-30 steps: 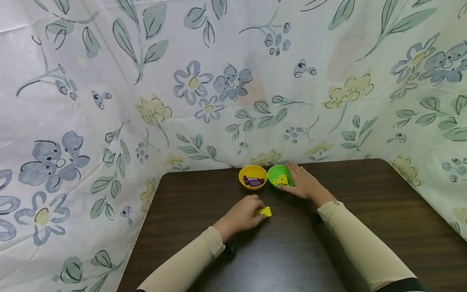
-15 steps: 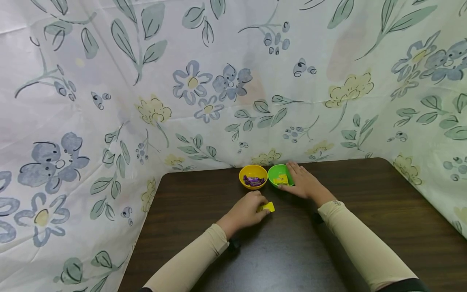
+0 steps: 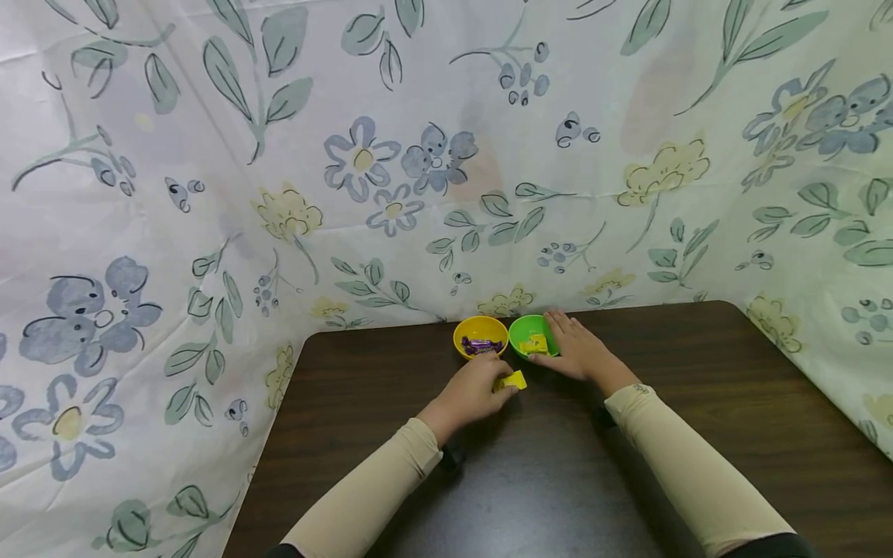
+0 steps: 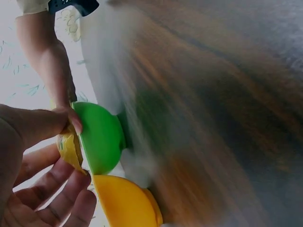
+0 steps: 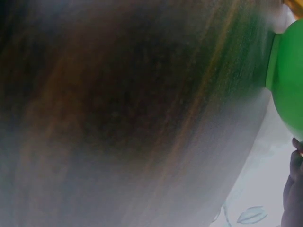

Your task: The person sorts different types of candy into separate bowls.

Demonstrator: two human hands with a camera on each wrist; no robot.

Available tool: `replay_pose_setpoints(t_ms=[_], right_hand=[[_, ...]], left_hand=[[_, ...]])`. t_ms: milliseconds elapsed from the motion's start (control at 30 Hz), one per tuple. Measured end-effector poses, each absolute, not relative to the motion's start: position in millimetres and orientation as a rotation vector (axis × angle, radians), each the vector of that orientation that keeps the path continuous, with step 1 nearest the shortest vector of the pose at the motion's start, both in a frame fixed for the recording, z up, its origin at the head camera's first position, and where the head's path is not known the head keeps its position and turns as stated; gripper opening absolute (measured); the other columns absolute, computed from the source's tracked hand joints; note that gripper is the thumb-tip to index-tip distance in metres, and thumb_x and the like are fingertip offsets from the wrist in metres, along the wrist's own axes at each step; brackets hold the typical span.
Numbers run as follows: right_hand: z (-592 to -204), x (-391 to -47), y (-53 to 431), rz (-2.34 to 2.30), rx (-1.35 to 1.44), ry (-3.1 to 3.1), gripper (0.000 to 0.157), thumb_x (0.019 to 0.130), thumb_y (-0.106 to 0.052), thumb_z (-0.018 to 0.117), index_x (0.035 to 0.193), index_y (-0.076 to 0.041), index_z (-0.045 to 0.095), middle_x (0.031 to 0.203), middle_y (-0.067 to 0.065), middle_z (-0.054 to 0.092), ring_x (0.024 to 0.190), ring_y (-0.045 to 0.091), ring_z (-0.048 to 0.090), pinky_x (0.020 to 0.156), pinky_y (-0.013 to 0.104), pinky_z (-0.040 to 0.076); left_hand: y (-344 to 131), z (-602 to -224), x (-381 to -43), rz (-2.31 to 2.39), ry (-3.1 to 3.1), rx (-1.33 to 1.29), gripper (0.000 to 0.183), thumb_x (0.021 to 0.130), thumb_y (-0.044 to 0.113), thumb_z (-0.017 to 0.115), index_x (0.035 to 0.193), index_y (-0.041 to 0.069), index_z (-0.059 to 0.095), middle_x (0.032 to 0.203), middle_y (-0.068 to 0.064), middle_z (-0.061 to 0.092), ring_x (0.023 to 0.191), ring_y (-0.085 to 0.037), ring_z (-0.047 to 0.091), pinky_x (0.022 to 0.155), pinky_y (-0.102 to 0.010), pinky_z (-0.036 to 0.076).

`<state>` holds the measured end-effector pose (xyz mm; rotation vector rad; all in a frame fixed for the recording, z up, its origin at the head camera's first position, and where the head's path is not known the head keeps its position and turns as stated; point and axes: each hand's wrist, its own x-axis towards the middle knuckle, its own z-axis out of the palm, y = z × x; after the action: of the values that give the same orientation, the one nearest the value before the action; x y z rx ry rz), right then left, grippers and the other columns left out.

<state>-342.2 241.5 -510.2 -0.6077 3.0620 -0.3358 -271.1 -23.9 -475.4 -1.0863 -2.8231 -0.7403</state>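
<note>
Between the thumb and fingers of my left hand (image 3: 469,394) is a small yellow-wrapped candy (image 3: 515,380), held just in front of the two bowls. The left wrist view shows the same yellow wrapper (image 4: 70,149) pinched near the green bowl's rim. My right hand (image 3: 580,350) rests on the right side of the green bowl (image 3: 519,325), fingers extended along the far rim and thumb at the near one. A yellow candy (image 3: 534,344) lies inside that bowl. Touching it on the left stands an orange-yellow bowl (image 3: 480,325) with purple-wrapped candies (image 3: 480,346).
The bowls stand near the far edge of a dark brown wooden table (image 3: 377,372). Behind and to the left hangs a white cloth (image 3: 418,271) with flowers and leaves printed on it.
My left hand has moved forward and slightly right, carrying the yellow candy closer to the bowls. The right hand has stayed at the green bowl.
</note>
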Motion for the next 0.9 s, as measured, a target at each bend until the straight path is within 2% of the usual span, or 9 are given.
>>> replay_pose_setpoints(t_ms=[233, 500, 767, 900], right_hand=[[-509.7, -342.0, 241.0, -0.335, -0.606, 3.067, 0.105, 0.100, -0.066, 0.054, 0.165, 0.008, 0.020, 0.174, 0.028, 0.023, 0.162, 0.045, 0.022, 0.132, 0.059, 0.017], [-511.1, -342.5, 240.4, -0.341, -0.617, 3.070, 0.105, 0.100, -0.067, 0.052, 0.165, 0.009, 0.022, 0.173, 0.029, 0.024, 0.162, 0.045, 0.023, 0.132, 0.060, 0.018], [-509.0, -342.5, 240.8, -0.324, -0.624, 3.068, 0.103, 0.101, -0.066, 0.052, 0.165, 0.009, 0.021, 0.173, 0.029, 0.023, 0.162, 0.045, 0.021, 0.132, 0.060, 0.018], [-509.9, -342.8, 241.0, -0.333, -0.624, 3.055, 0.104, 0.101, -0.066, 0.052, 0.166, 0.008, 0.020, 0.174, 0.028, 0.022, 0.163, 0.045, 0.020, 0.132, 0.060, 0.017]], left_hand=[[-18.6, -469.9, -273.9, -0.774, -2.774, -0.975, 0.026, 0.099, 0.026, 0.076, 0.115, 0.005, 0.079, 0.105, -0.003, 0.071, 0.088, -0.012, 0.059, 0.082, -0.024, 0.053], [-15.5, -467.3, -289.5, -0.797, -2.764, -0.972, 0.024, 0.100, 0.026, 0.075, 0.113, 0.006, 0.079, 0.100, -0.002, 0.072, 0.085, -0.011, 0.058, 0.077, -0.024, 0.050], [-7.6, -460.6, -305.9, -0.853, -2.774, -0.924, 0.024, 0.100, 0.023, 0.074, 0.113, 0.003, 0.078, 0.102, -0.005, 0.071, 0.088, -0.014, 0.059, 0.081, -0.026, 0.052], [-3.3, -460.1, -313.9, -0.873, -2.763, -0.924, 0.027, 0.100, 0.020, 0.073, 0.118, 0.000, 0.077, 0.108, -0.009, 0.073, 0.094, -0.016, 0.062, 0.086, -0.029, 0.054]])
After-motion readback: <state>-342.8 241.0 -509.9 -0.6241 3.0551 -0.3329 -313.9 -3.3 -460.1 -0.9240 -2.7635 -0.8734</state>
